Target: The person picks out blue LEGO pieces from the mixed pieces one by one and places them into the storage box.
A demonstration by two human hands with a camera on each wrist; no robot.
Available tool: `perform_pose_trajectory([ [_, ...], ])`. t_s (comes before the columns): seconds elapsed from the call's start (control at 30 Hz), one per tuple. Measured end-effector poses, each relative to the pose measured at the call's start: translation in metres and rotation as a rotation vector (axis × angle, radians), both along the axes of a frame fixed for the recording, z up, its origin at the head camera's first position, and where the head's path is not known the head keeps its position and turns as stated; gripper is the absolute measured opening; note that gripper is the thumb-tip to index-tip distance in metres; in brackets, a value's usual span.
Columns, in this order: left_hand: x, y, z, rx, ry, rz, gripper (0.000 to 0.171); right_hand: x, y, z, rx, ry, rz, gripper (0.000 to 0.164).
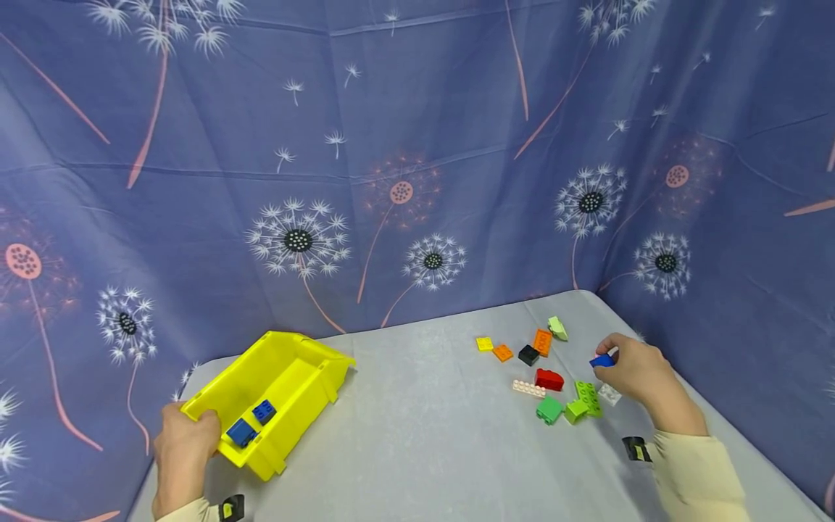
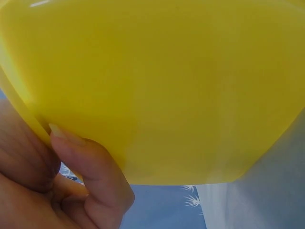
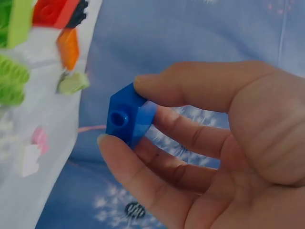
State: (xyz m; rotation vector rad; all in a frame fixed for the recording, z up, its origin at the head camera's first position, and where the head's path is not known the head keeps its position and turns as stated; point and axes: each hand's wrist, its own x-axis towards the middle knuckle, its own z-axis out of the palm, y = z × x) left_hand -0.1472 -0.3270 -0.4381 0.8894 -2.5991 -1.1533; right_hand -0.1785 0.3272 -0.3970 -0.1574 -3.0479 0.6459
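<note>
My left hand (image 1: 185,444) grips the near end of a yellow bin (image 1: 303,413), its thumb over the rim. The bin's yellow wall fills most of the left wrist view. Two dark blue toy bricks (image 1: 264,412) lie inside the bin at its near end. Over the right part of the table, my right hand (image 1: 639,373) pinches a bright blue toy brick (image 3: 125,114) between thumb and fingers. One round stud of that brick shows in the right wrist view.
Below and left of the right hand lie loose bricks: a red one (image 1: 549,379), a black one (image 1: 529,354), a green one (image 1: 549,410), a lime one (image 1: 588,398), a white strip (image 1: 528,388) and several others. Patterned blue cloth (image 1: 404,109) hangs behind the grey table (image 1: 417,449).
</note>
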Motion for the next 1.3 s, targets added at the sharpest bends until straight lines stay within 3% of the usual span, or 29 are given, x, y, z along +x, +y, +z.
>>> perform_pose_trajectory([
  [0.23, 0.000, -0.002, 0.000, -0.008, -0.005, 0.002, 0.060, -0.014, -0.033, 0.010, -0.004, 0.113, 0.058, 0.032],
  [0.7, 0.001, -0.001, 0.000, -0.007, -0.010, -0.004, 0.061, -0.041, -0.115, 0.015, -0.040, 0.226, 0.168, 0.031],
  [0.93, 0.003, 0.001, -0.005, -0.035, 0.037, 0.002, 0.056, -0.048, -0.154, 0.013, -0.079, 0.251, 0.220, 0.031],
  [1.3, 0.002, 0.002, -0.003, -0.028, 0.031, 0.011, 0.058, -0.053, -0.208, 0.022, -0.144, 0.279, 0.298, 0.030],
])
